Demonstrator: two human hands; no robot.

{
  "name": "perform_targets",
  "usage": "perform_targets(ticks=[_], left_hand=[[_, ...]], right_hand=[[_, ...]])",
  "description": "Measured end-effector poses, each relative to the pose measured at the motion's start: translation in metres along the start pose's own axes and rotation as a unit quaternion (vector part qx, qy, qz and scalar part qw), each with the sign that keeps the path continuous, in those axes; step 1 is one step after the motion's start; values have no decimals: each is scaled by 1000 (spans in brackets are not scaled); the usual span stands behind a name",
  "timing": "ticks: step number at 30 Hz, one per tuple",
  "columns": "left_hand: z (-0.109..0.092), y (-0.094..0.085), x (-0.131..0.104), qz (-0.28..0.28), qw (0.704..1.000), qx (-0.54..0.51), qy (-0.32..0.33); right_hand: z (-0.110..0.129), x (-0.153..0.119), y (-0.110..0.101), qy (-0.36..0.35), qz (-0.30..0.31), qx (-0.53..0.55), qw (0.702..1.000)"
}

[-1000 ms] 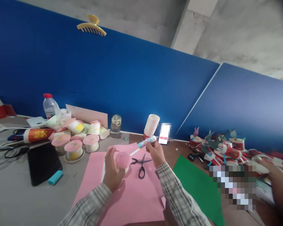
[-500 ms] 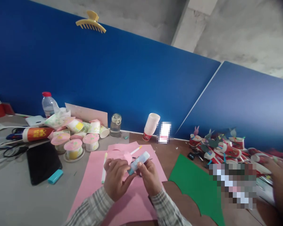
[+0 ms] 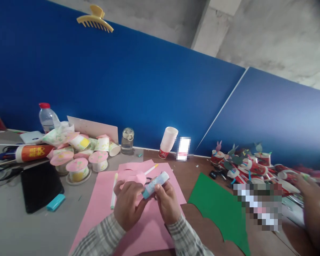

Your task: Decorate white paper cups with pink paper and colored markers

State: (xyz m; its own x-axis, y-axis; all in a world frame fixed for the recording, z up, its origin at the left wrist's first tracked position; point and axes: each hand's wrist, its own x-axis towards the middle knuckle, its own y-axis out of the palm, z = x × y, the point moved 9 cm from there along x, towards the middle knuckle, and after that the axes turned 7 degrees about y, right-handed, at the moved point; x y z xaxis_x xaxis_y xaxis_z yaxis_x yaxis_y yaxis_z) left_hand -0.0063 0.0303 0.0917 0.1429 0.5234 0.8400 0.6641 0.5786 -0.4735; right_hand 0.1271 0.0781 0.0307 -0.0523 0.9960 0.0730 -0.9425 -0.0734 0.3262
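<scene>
In my right hand (image 3: 168, 202) is a pale blue glue stick (image 3: 156, 185), tilted with its whitish end up to the right, the thumb pressed along its side. My left hand (image 3: 129, 202) has its fingers curled, with thumb and index at the lower end of the glue stick. Just behind the left fingers a small pink paper piece (image 3: 140, 177) shows; whether those fingers touch it is unclear. Under both hands lie pink paper sheets (image 3: 96, 217). A white marker with a green tip (image 3: 113, 192) rests left of my left hand, and a yellow-tipped marker (image 3: 151, 168) lies beyond it.
Decorated paper cups (image 3: 78, 170), a black tablet (image 3: 41, 188) and a blue block-shaped object (image 3: 56, 202) are on the left. Stacked cups (image 3: 168, 142) and a glass bottle (image 3: 127, 141) stand behind. Right are green paper (image 3: 216, 209), red cup crafts (image 3: 253, 167) and another person's hand (image 3: 310, 193).
The whole view has shifted slightly, so things appear a little further left. Both hands keep nearly the same hold on the glue stick.
</scene>
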Motion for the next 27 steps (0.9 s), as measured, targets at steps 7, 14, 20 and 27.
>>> perform_targets(ticks=[7, 14, 20, 27], left_hand=[[3, -2, 0, 16, 1000, -16, 13], [-1, -2, 2, 23, 999, -11, 30], [-4, -9, 4, -10, 999, 32, 39], [-7, -2, 4, 29, 997, 29, 59]], right_hand=[[8, -5, 8, -18, 21, -16, 999], [6, -2, 5, -13, 13, -2, 1000], [7, -4, 5, 0, -4, -8, 1000], [12, -6, 7, -6, 8, -21, 1000]])
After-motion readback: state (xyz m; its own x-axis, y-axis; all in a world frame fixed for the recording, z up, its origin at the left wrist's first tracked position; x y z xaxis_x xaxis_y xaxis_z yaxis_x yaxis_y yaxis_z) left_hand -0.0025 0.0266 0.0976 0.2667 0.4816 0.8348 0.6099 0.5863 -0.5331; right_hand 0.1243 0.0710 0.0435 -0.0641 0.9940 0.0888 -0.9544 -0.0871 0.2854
